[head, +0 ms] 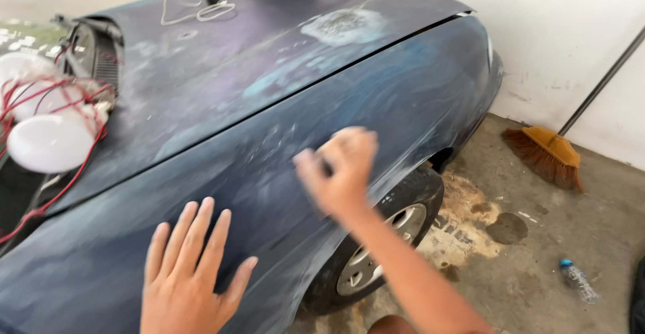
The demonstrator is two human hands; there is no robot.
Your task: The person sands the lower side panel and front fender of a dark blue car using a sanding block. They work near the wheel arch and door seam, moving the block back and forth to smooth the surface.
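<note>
On the dull blue car fender (403, 99), the left hand (191, 273) lies flat, fingers apart; the blurred right hand (339, 169) presses above the wheel (383, 240), fingers' state unclear.

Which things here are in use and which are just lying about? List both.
In use:
left hand, flat on the dull dark blue car fender
right hand, blurred, on that fender

Lying about:
orange-headed broom
clear plastic bottle
white round lamps
white cable
</note>
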